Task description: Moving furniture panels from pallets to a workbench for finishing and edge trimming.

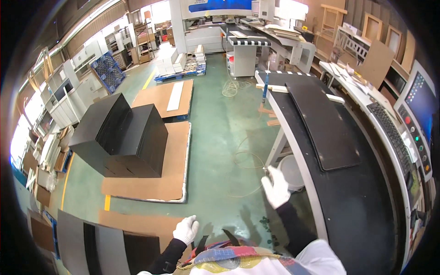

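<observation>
My right hand point(276, 188), in a white glove, is beside the near frame of the long black table point(357, 211). Its fingers close on a small metallic end of a thin pale hose point(250, 155), which loops over the floor. On the table lies a black panel point(321, 123), resting at its far end on a pale wooden strip point(337, 98). My left hand point(186, 230), also white-gloved, is low in front of me with fingers curled and nothing visible in them. It is nearest to grey and black panels point(105, 245) at the lower left.
To the left, stacked black panels point(142, 142) stand on a brown-topped pallet point(176, 169). Behind it a white strip point(175, 96) lies on another brown board. A bucket point(293, 172) sits under the table. A keyboard point(389, 128) and control panel point(415, 123) line the right side.
</observation>
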Available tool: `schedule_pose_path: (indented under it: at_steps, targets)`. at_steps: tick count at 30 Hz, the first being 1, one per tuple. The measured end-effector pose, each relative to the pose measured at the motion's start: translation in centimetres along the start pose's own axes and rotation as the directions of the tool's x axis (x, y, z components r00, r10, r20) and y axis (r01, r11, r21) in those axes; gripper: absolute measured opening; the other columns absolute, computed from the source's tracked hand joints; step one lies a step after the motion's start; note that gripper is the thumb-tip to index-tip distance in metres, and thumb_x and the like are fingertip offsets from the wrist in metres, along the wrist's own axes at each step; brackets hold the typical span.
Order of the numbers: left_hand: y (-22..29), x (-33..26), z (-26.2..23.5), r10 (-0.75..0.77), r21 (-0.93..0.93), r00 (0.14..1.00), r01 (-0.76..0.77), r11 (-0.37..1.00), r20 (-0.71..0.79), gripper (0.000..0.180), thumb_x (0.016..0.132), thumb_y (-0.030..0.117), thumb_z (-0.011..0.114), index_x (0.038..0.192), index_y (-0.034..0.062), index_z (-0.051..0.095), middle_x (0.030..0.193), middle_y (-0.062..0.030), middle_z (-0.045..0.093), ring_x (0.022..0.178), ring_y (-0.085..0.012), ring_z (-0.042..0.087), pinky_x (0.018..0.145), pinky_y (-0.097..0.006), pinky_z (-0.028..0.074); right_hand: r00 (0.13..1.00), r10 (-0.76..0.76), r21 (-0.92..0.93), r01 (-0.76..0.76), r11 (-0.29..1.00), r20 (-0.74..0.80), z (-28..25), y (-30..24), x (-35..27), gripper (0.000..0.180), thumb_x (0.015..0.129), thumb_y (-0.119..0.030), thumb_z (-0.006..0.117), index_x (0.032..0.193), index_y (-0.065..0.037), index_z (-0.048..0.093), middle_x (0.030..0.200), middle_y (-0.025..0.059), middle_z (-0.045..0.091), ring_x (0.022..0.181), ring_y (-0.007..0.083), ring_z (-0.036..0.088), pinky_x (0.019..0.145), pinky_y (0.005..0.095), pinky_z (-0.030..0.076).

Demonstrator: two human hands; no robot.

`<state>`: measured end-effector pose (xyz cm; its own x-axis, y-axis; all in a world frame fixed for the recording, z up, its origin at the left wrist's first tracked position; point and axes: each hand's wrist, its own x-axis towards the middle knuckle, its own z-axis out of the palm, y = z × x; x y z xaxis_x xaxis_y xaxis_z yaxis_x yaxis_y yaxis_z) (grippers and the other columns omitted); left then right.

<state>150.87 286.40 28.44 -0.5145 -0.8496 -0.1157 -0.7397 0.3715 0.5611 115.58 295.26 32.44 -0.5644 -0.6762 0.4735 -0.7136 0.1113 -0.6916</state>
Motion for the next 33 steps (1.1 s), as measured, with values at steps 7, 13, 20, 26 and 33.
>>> schedule_pose_path:
  at_steps: [7, 13, 20, 26, 33]
  targets:
    - [-3.5, 13.3, 0.2, -0.032, -0.157, 0.999, 0.029, 0.987, -0.022, 0.033, 0.088, 0.026, 0.055, 0.110, 0.0024, 0.064, 0.108, -0.0193, 0.065, 0.103, -0.0348, 0.061, 0.090, -0.041, 0.048, 0.985, 0.090, -0.135, -0.110, 0.985, -0.144, 7.0, 6.9, 22.3, 0.044, 0.086, -0.027, 0.064, 0.123, -0.005, 0.056, 0.106, 0.0163, 0.062, 0.095, 0.0289, 0.062, 0.086, 0.0391, 0.049]
    - [-2.2, 27.7, -3.9, -0.087, -0.117, 0.989, 0.101, 0.988, 0.116, 0.035, 0.088, 0.028, 0.056, 0.111, 0.0031, 0.064, 0.107, -0.0188, 0.066, 0.102, -0.0343, 0.062, 0.092, -0.039, 0.047, 0.906, 0.267, -0.288, -0.365, 0.886, -0.327, 10.8, 14.8, 39.0, 0.053, 0.086, -0.039, 0.059, 0.127, -0.006, 0.052, 0.116, 0.0211, 0.056, 0.103, 0.0365, 0.058, 0.091, 0.0442, 0.046]
    - [-2.7, 40.4, -8.3, -0.229, -0.071, 0.969, 0.236, 0.969, 0.089, 0.039, 0.088, 0.034, 0.054, 0.114, 0.0070, 0.065, 0.110, -0.0167, 0.066, 0.106, -0.0317, 0.062, 0.093, -0.038, 0.047, 0.780, 0.399, -0.354, -0.590, 0.725, -0.482, 15.4, 16.9, 48.9, 0.039, 0.080, -0.037, 0.062, 0.099, -0.004, 0.059, 0.098, 0.0188, 0.063, 0.096, 0.0353, 0.062, 0.084, 0.0460, 0.049]
    - [-0.7, 55.6, -10.5, -0.053, 0.034, 0.944, 0.045, 0.998, 0.326, 0.038, 0.088, 0.034, 0.054, 0.113, 0.0067, 0.065, 0.107, -0.0184, 0.066, 0.104, -0.0338, 0.062, 0.091, -0.040, 0.048, 0.750, 0.343, -0.273, -0.563, 0.780, -0.566, 12.7, 12.1, 50.2, 0.032, 0.081, -0.035, 0.063, 0.093, -0.005, 0.063, 0.089, 0.0190, 0.065, 0.084, 0.0350, 0.064, 0.078, 0.0422, 0.050]
    - [4.8, 76.0, -9.2, 0.531, -0.164, 0.733, -0.515, 0.841, 0.426, 0.031, 0.090, 0.024, 0.055, 0.112, 0.0034, 0.064, 0.108, -0.0191, 0.065, 0.101, -0.0343, 0.062, 0.089, -0.038, 0.049, 0.453, 0.389, 0.360, -0.154, 0.920, -0.802, -5.6, 1.6, 45.4, 0.037, 0.093, -0.039, 0.056, 0.106, -0.005, 0.061, 0.086, 0.0068, 0.064, 0.080, 0.0192, 0.064, 0.078, 0.0327, 0.053]
